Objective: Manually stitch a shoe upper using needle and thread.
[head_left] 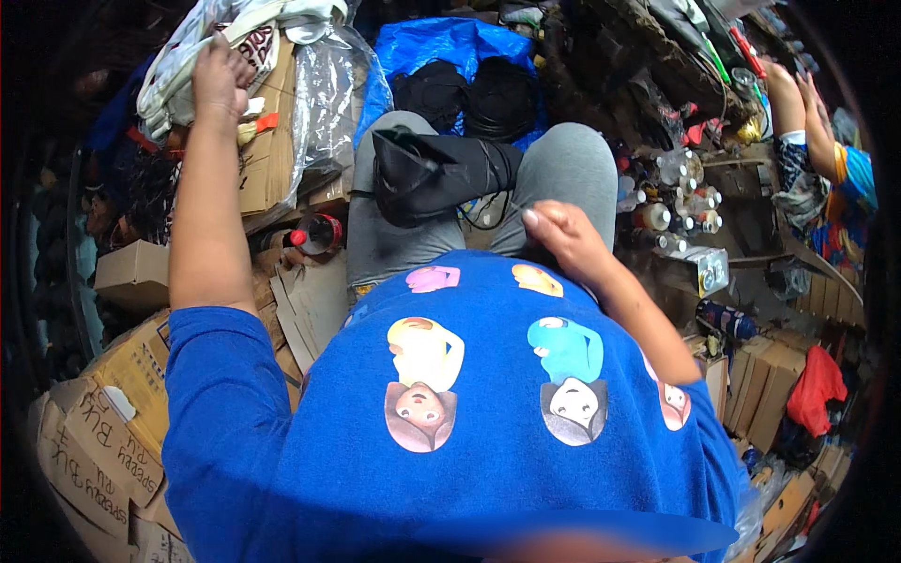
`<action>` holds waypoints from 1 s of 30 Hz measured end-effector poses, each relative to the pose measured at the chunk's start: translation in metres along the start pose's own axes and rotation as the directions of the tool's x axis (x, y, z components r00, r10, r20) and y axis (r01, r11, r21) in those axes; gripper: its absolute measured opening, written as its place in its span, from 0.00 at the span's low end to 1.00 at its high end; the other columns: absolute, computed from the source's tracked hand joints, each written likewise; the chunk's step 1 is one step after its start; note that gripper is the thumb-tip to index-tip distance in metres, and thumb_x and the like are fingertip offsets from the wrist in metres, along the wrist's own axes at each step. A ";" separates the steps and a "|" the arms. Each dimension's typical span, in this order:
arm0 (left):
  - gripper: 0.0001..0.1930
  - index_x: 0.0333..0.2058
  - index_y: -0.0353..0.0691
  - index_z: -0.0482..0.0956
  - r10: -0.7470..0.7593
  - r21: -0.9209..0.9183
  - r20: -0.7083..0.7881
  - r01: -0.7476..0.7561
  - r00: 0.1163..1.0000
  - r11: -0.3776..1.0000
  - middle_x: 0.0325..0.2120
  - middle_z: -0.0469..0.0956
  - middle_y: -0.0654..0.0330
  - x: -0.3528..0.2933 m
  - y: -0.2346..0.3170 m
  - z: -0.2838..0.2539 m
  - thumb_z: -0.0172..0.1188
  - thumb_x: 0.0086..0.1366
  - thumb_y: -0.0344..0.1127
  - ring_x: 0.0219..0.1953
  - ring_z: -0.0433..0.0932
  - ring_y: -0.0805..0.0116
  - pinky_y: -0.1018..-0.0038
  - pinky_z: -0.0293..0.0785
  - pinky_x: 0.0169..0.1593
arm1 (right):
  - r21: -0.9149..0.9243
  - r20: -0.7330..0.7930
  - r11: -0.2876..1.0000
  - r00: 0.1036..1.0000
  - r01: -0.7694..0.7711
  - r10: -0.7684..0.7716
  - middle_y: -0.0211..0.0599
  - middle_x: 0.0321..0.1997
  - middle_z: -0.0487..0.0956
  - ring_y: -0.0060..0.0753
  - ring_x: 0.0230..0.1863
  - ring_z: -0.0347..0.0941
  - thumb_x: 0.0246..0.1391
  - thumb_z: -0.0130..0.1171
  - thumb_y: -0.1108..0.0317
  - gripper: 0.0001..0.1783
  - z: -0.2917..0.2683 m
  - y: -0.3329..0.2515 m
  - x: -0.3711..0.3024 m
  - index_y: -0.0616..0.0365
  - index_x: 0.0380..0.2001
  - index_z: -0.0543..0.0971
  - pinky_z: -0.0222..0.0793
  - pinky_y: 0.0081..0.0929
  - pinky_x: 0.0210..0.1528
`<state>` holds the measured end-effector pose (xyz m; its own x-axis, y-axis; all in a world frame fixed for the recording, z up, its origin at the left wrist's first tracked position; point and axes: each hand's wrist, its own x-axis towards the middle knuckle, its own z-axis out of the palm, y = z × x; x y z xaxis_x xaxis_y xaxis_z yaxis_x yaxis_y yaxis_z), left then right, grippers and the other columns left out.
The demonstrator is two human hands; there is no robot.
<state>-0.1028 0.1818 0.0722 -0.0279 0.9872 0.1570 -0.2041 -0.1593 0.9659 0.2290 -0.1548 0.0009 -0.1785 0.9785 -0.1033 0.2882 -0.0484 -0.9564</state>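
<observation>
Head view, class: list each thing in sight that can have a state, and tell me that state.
Left hand, stretched forward, grip curled; contents unclear
Right hand, close in, grip curled; contents unclear
Black shoe-shaped item, lying across the lap
Red-capped dark plastic bottle, closed, on its side
Shiny blue plastic sheet, crumpled
Clear plastic bag, wrinkled
Bright red bag-like piece, crumpled

Hands: two were in view, the left hand (223, 80) and the right hand (563, 239).
Black item (469, 169): one lay between the hands.
Black bundles (502, 98): two sat beyond the right hand.
Red-capped bottle (321, 234): one lay between the hands.
Clustered bottles (651, 218): at least eight stood right of the right hand.
Red bag (817, 392): one was farther right.
</observation>
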 end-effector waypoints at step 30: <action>0.13 0.42 0.37 0.82 -0.206 0.117 0.918 0.263 0.340 0.958 0.35 0.82 0.63 -0.156 0.002 0.204 0.60 0.67 0.40 0.38 0.79 0.76 0.78 0.75 0.45 | -0.735 -0.341 0.660 0.756 0.156 -0.559 0.36 0.34 0.84 0.24 0.33 0.80 0.49 0.66 0.73 0.08 -0.119 -0.132 0.019 0.55 0.36 0.85 0.75 0.22 0.37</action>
<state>0.1009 0.0269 0.0923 0.9307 0.3632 0.0438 -0.0882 0.1065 0.9904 0.2991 -0.1061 0.1577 0.0247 0.8352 0.5495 0.8539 0.2682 -0.4461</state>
